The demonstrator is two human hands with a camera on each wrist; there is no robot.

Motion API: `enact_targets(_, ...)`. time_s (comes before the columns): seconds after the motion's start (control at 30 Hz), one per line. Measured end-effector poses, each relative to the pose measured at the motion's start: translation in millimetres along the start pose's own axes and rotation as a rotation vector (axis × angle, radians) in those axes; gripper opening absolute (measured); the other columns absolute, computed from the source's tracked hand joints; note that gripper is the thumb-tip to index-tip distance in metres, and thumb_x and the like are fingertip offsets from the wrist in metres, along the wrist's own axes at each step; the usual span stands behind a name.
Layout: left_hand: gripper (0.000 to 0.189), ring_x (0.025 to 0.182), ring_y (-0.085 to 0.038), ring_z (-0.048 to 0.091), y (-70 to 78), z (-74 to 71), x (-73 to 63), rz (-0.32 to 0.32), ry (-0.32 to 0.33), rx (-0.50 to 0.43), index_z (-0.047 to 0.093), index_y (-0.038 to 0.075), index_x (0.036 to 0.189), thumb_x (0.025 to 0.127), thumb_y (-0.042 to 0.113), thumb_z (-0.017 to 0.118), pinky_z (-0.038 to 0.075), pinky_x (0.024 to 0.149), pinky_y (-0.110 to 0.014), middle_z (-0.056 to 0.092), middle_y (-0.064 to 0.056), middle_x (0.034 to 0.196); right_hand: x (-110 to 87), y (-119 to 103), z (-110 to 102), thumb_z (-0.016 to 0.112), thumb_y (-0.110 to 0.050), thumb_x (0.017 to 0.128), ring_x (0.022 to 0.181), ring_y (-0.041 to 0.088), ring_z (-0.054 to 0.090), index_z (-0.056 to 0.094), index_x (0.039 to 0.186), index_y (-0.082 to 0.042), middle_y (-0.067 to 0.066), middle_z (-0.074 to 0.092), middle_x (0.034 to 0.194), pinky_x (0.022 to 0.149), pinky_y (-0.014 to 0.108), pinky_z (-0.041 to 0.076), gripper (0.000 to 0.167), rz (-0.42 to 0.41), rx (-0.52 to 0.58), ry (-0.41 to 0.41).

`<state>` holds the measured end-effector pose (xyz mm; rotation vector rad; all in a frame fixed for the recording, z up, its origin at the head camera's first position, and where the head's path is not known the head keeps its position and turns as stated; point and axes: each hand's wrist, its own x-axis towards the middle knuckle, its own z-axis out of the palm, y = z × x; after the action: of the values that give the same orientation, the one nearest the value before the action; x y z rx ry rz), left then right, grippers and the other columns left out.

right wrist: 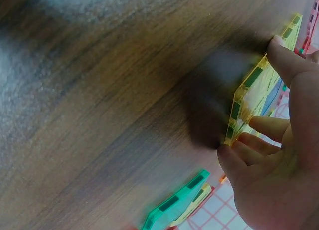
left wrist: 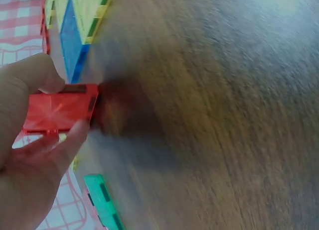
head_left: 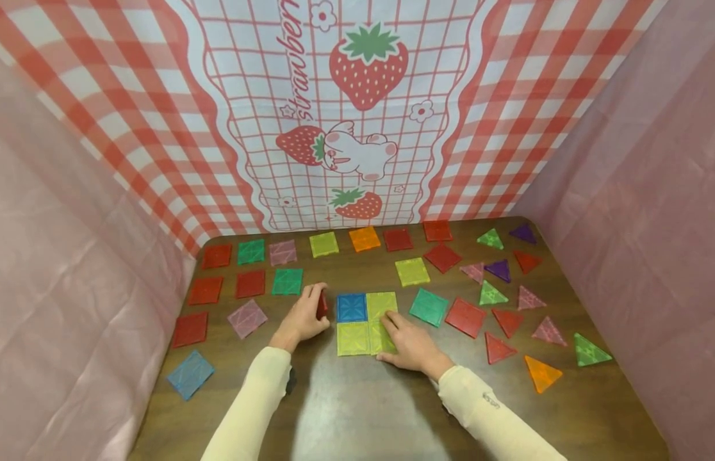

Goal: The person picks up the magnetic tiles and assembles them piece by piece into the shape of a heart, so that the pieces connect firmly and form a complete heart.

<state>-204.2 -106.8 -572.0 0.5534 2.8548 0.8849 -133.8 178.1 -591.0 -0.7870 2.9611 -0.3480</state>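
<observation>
In the head view my left hand (head_left: 302,320) pinches a red square magnetic tile (left wrist: 60,112) between thumb and fingers, tilted up on edge. It stands just left of a flat two-by-two block of square tiles. That block has a blue tile (head_left: 352,308) at its far left and yellow tiles in the other three places, one being the near-left yellow tile (head_left: 353,339). My right hand (head_left: 412,344) grips the near-right yellow tile (right wrist: 254,93), thumb at its near edge and fingers over its top and right side. Its fingers partly cover that tile.
Loose square tiles lie to the left and along the back, among them a green tile (head_left: 287,282) and a light blue tile (head_left: 191,375). Right of the block are a green square (head_left: 429,307), a red square (head_left: 466,317) and several triangles, including an orange triangle (head_left: 542,373).
</observation>
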Motion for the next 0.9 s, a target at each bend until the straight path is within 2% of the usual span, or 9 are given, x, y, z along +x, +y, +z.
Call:
enact_targets(0.13, 0.077, 0.108, -0.031, 0.058, 1.7, -0.8, 3.3, 0.005, -0.026, -0.137, 0.042, 0.008, 0.143, 0.073, -0.006, 0.072, 0.053, 0.089, -0.045, 0.054, -0.020, 0.134, 0.1, 0, -1, 0.077, -0.052, 0.086, 0.131, 0.038, 0.055, 0.049, 0.145, 0.003, 0.024, 0.048, 0.148, 0.097, 0.048, 0.055, 0.086, 0.004, 0.006, -0.023)
enact_targets(0.23, 0.078, 0.101, -0.027, 0.057, 4.4, 0.1, 4.7, 0.016, -0.039, -0.185, 0.041, 0.006, 0.143, 0.072, -0.012, 0.069, 0.053, 0.084, -0.041, 0.056, -0.019, 0.124, 0.1, 0, 0, 0.077, -0.052, 0.085, 0.132, 0.037, 0.054, 0.050, 0.145, 0.003, 0.023, 0.048, 0.148, 0.097, 0.048, 0.055, 0.086, 0.011, 0.011, -0.027)
enact_targets(0.43, 0.078, 0.099, -0.029, 0.057, 13.2, 2.0, 6.2, 0.037, -0.041, -0.203, 0.041, 0.004, 0.142, 0.070, -0.014, 0.067, 0.053, 0.084, -0.042, 0.057, -0.022, 0.121, 0.1, 0, 0, 0.078, -0.052, 0.085, 0.131, 0.038, 0.055, 0.050, 0.145, 0.003, 0.023, 0.049, 0.147, 0.096, 0.049, 0.055, 0.085, 0.018, 0.016, -0.025)
enact_targets(0.57, 0.076, 0.106, -0.031, 0.056, 18.2, 5.8, 8.1, 0.058, -0.047, -0.196, 0.041, 0.002, 0.142, 0.072, -0.011, 0.067, 0.052, 0.091, -0.046, 0.056, -0.024, 0.127, 0.3, 0, 0, 0.078, -0.052, 0.084, 0.131, 0.037, 0.055, 0.051, 0.145, 0.002, 0.023, 0.049, 0.147, 0.097, 0.049, 0.055, 0.086, 0.017, 0.020, -0.025)
enact_targets(0.73, 0.070, 0.113, -0.029, 0.053, 22.0, 10.3, 9.0, 0.015, -0.055, -0.203, 0.041, 0.007, 0.146, 0.082, 0.001, 0.070, 0.049, 0.100, -0.048, 0.053, -0.020, 0.131, 0.7, 0, -1, 0.078, -0.053, 0.084, 0.131, 0.037, 0.055, 0.051, 0.144, 0.003, 0.023, 0.049, 0.147, 0.097, 0.049, 0.055, 0.086, 0.013, 0.018, -0.019)
enact_targets(0.9, 0.078, 0.110, -0.029, 0.054, 23.1, 12.5, 7.0, -0.017, -0.053, -0.209, 0.032, 0.011, 0.155, 0.088, 0.007, 0.071, 0.049, 0.098, -0.049, 0.053, -0.019, 0.127, 1.2, 0, -1, 0.078, -0.053, 0.085, 0.132, 0.037, 0.054, 0.051, 0.144, 0.003, 0.023, 0.049, 0.147, 0.098, 0.049, 0.054, 0.086, 0.009, 0.017, -0.014)
